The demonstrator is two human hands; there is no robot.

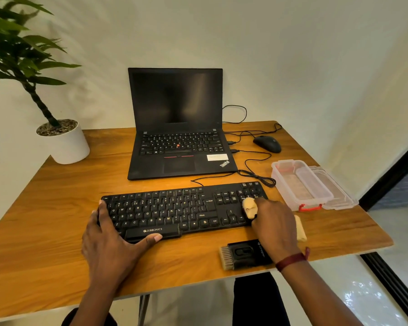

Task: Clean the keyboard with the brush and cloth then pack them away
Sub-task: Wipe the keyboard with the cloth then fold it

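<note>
The step in hand looks to be the cloth wipe, working the number-pad end of the keyboard (184, 209). To do it well, keep the cloth (250, 207) bunched over the fingertips so it presses into the gaps between keys, use short strokes with light pressure so no caps lift, and drag the dust off the near edge instead of pushing it back among the keys. The other hand should go on bracing, since the board would slide on the smooth table (57, 208).

The right hand (275, 222) is closed around the cloth, knuckles up, wrist raised above the table edge and the forearm coming in from the lower right; a loose tail of cloth sticks out just right of it. How many fingers sit inside the wad cannot be told, as the back of the hand hides them.

The left hand (108, 238) lies flat and spread, gripping nothing, fingertips over the board's left end and the thumb pressed against the front edge by the space bar.

The brush (244, 254) lies on the table just under the right wrist. The open box (302, 184) stands beyond the right hand, slightly to its right.
</note>
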